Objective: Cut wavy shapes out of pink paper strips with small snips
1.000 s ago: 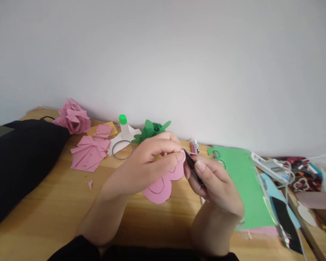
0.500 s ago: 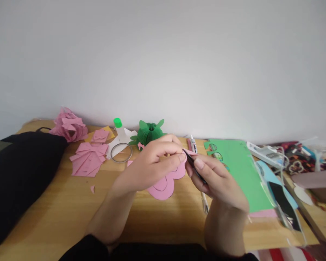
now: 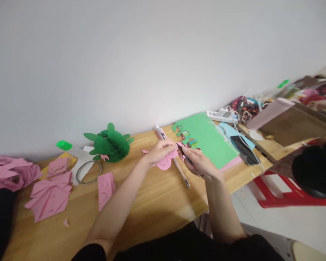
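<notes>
My left hand pinches a pink paper piece with rounded lobes and drawn curved lines. My right hand is closed around a slim black tool, whose tip meets the paper's edge by my left fingertips. Its exact kind is hard to make out. Just beyond my hands lies a glue tube. Below them, a pencil-like stick rests on the wooden table.
Leftward are a green pleated paper figure, a grey ring, a green-capped glue stick and folded pink papers. Green sheets and a power strip lie right. A red stool stands beside the table; a dark rounded shape overlaps it.
The view has swung right and tilted, bringing in the red stool and a second table. Both hands still hold the pink paper and black tool close together.
</notes>
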The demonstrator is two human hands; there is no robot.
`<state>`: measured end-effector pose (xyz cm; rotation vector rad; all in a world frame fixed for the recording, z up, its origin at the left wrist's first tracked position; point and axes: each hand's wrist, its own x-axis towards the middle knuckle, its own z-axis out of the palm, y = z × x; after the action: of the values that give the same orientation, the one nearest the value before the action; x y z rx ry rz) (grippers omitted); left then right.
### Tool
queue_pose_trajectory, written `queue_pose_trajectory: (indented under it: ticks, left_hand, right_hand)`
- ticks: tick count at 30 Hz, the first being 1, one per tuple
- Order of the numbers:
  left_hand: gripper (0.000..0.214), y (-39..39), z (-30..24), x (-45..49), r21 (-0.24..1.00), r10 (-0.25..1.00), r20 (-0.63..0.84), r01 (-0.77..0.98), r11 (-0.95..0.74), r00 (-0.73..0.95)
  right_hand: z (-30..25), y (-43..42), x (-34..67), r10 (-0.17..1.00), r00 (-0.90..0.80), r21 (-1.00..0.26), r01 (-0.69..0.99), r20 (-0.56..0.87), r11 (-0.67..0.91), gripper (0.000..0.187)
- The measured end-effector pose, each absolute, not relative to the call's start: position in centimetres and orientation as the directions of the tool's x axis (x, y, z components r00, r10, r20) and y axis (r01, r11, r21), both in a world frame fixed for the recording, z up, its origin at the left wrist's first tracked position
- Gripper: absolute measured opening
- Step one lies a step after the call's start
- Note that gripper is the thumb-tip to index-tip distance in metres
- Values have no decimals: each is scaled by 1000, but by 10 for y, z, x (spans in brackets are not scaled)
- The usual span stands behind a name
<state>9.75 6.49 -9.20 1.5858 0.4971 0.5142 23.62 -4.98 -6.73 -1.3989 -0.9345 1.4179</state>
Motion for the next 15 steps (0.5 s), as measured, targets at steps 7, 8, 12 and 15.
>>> queue_pose_trajectory:
  ticks: [7, 8, 12, 15]
  left_hand:
    - [36, 61, -108, 122, 992, 603, -125, 103, 71, 788]
    - [36, 60, -107, 123, 991, 624, -136, 104, 87, 770]
    - [34, 54, -95, 117, 988, 750, -146, 56, 144, 645]
    - [29, 43, -73, 103, 988, 854, -107, -39, 147, 509]
  right_hand:
    - [-75, -57, 263, 933, 192, -949, -150, -305, -279, 47]
    - [-75, -58, 266, 932, 219, -953, -161, -290, -259, 47]
    - [-76, -59, 259, 922, 336, -972, -192, -194, -134, 52]
    - [-74, -56, 234, 934, 335, -978, -201, -124, -58, 55]
